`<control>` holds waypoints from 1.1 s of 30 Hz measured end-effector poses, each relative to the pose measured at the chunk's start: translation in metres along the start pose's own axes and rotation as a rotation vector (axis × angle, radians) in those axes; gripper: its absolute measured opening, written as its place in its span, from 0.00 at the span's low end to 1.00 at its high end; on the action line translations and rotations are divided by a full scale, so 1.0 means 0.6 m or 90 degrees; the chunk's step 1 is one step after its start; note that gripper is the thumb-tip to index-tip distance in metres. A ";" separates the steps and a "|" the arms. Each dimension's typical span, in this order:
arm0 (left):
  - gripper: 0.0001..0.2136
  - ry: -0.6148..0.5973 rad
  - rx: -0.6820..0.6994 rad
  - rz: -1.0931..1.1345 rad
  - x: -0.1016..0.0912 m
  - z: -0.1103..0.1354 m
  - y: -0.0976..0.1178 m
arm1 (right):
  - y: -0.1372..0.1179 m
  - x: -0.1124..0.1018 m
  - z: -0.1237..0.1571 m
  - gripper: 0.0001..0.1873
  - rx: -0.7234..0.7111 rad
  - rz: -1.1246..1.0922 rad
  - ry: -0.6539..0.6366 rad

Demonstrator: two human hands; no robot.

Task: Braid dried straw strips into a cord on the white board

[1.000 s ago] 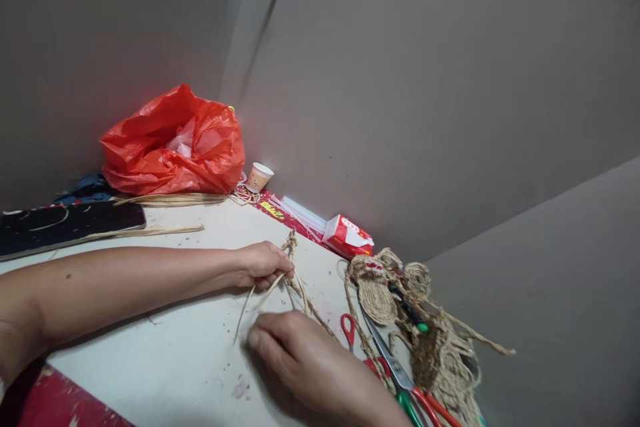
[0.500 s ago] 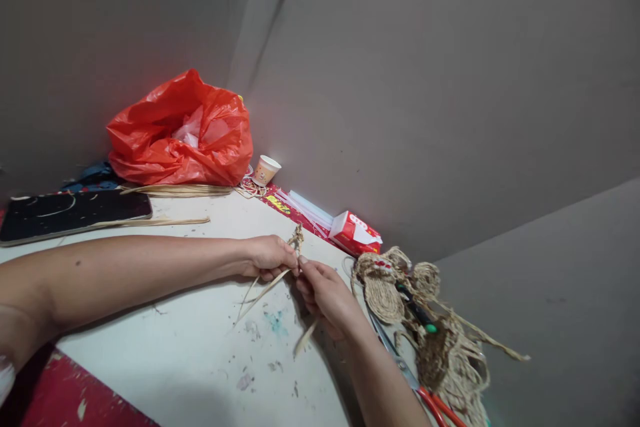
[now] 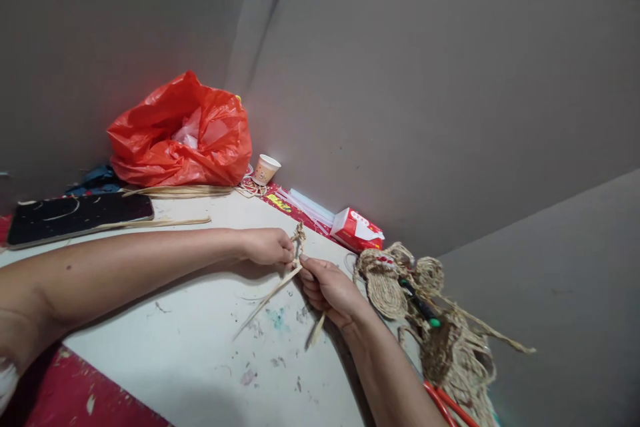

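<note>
A small braid of pale dried plant fibre [image 3: 299, 232] stands up between my hands over the white table top. My left hand [image 3: 269, 247] comes in from the left, its fingers closed at the side of the braid; what lies under the fingertips is partly hidden. My right hand [image 3: 333, 287] pinches the lower end of the braid between thumb and forefinger, the other fingers curled in. From the pinch a loose fibre strip [image 3: 267, 297] slants down to the left. Another strip end [image 3: 316, 332] hangs below my right hand.
Right of my right arm lie coiled braided rope pieces [image 3: 387, 287], a dark green-tipped tool [image 3: 420, 303] and red handles [image 3: 443, 403]. Behind stand a tissue pack [image 3: 356, 230], a paper cup [image 3: 266, 170] and a red plastic bag [image 3: 180, 133]. A phone [image 3: 80, 217] rests at left.
My left hand has drawn slightly up and left, leaving a small gap to my right hand. The loose strip now leaves from my right-hand pinch. The view has shifted slightly.
</note>
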State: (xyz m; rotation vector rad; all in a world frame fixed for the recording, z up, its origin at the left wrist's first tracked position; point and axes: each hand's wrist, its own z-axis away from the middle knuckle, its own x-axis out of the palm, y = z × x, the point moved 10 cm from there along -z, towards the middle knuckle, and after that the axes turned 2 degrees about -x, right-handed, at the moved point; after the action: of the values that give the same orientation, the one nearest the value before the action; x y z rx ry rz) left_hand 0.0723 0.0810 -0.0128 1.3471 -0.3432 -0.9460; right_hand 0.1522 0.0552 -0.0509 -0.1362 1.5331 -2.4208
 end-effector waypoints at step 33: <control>0.11 0.180 -0.105 0.120 -0.155 0.122 -0.004 | -0.010 0.015 -0.005 0.19 -0.024 -0.015 -0.091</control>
State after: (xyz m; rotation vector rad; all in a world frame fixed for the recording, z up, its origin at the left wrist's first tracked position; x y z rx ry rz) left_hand -0.0363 0.1012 0.0304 1.2532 -0.1678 -0.6033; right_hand 0.1417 0.0575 -0.0476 -0.3295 1.5222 -2.3443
